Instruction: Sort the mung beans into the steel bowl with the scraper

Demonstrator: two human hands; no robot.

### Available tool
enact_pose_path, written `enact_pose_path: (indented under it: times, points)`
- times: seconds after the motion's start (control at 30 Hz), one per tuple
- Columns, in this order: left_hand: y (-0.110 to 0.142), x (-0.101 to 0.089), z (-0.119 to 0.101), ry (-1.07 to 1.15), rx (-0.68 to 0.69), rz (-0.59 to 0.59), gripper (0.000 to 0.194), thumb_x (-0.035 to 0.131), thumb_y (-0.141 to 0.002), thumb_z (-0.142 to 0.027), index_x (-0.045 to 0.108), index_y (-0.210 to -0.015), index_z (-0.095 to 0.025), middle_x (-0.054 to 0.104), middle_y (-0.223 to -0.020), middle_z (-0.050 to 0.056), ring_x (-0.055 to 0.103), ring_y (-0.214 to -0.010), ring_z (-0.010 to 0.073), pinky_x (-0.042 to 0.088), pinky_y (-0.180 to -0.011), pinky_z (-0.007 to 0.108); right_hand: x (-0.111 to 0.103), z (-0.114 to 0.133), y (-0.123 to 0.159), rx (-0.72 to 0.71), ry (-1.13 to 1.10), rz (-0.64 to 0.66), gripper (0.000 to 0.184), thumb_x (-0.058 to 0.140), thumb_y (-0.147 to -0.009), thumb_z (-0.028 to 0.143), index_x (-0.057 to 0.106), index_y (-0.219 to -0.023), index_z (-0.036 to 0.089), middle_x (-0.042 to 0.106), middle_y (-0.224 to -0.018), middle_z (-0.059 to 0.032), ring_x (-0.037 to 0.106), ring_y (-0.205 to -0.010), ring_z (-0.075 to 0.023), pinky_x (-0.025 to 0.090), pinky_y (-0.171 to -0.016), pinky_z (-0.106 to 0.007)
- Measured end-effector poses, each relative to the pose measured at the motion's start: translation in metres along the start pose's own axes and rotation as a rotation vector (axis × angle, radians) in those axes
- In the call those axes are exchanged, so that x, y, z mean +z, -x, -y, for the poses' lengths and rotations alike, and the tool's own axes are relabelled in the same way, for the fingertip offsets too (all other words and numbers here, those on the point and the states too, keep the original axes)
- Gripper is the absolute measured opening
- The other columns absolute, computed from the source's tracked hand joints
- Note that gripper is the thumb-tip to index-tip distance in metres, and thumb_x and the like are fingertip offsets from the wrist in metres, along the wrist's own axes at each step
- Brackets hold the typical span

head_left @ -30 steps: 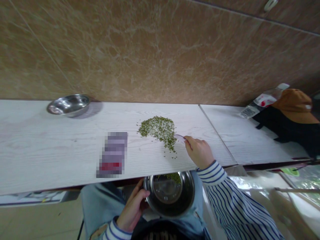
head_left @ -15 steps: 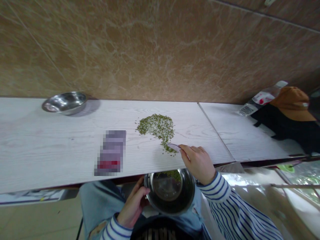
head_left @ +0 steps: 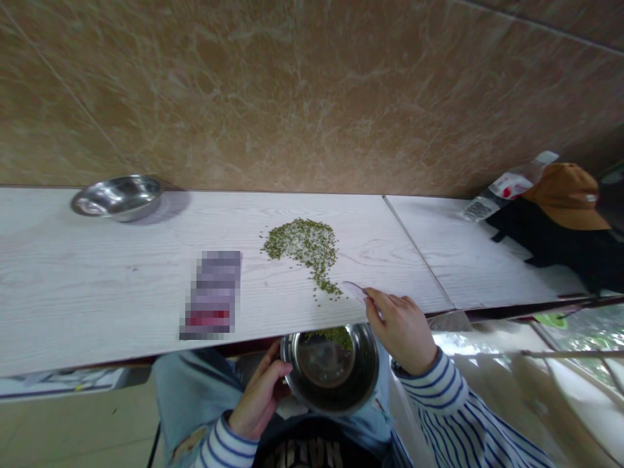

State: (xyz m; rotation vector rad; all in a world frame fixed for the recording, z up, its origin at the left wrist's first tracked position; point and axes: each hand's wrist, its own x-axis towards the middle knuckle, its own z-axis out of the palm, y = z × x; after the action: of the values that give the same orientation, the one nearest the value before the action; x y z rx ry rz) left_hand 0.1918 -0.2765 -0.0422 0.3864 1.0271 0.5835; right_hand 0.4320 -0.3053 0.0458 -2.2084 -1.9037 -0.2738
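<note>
Although the thin tool [head_left: 355,290] had overlapped the green grains [head_left: 322,257] moments earlier, it now stood just off their right side, pinched between fingers [head_left: 377,301] of the right hand [head_left: 403,330], leaving grains on the tabletop [head_left: 121,286] and in the metal bowl [head_left: 365,374] that the left hand [head_left: 260,395] clasped.

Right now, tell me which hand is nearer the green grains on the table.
Right. The right hand is right of the grains, holding a thin tool; the left hand is farther off, below the edge of the table, gripping a bowl by its left rim.
</note>
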Motion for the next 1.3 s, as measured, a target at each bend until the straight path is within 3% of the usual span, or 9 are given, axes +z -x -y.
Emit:
enact_pose_path:
  times: [0.2,0.43,0.77,1.3]
  points:
    - [0.002,0.002,0.0,0.003,-0.009,0.002,0.05,0.059,-0.065,-0.016,0.052,-0.114,-0.021,0.065,-0.088,0.001,0.056,-0.076,0.0159,0.046,-0.064,0.029,-0.005,0.005,0.011,-0.044,-0.057,0.018,0.023,0.042,-0.089,0.021,0.059,-0.104,0.018,0.07,-0.088,-0.0038,0.064,-0.077,-0.0154,0.037,-0.072,-0.029]
    - [0.003,0.003,-0.002,-0.008,-0.003,0.006,0.047,0.06,-0.064,-0.016,0.055,-0.111,-0.023,0.065,-0.081,-0.001,0.057,-0.071,0.0152,0.047,-0.067,0.03,-0.006,0.004,0.007,-0.035,-0.059,-0.005,0.024,0.043,-0.088,0.02,0.06,-0.104,0.018,0.071,-0.088,-0.0038,0.064,-0.075,-0.0151,0.037,-0.07,-0.029]
    - [0.011,0.007,-0.007,-0.03,0.025,-0.01,0.05,0.061,-0.063,-0.017,0.055,-0.112,-0.021,0.066,-0.075,-0.002,0.057,-0.065,0.0159,0.042,-0.056,0.027,-0.008,0.005,0.008,-0.064,-0.073,0.011,0.025,0.042,-0.088,0.02,0.061,-0.104,0.019,0.071,-0.084,-0.0041,0.063,-0.074,-0.0144,0.037,-0.07,-0.028]
    - [0.008,-0.006,-0.004,0.01,0.036,-0.023,0.057,0.061,-0.062,-0.016,0.053,-0.118,-0.02,0.07,-0.088,0.004,0.062,-0.077,0.0207,0.047,-0.063,0.031,-0.008,0.01,0.006,-0.09,-0.09,0.03,0.024,0.044,-0.087,0.019,0.061,-0.104,0.019,0.07,-0.084,-0.0022,0.063,-0.075,-0.014,0.037,-0.069,-0.028]
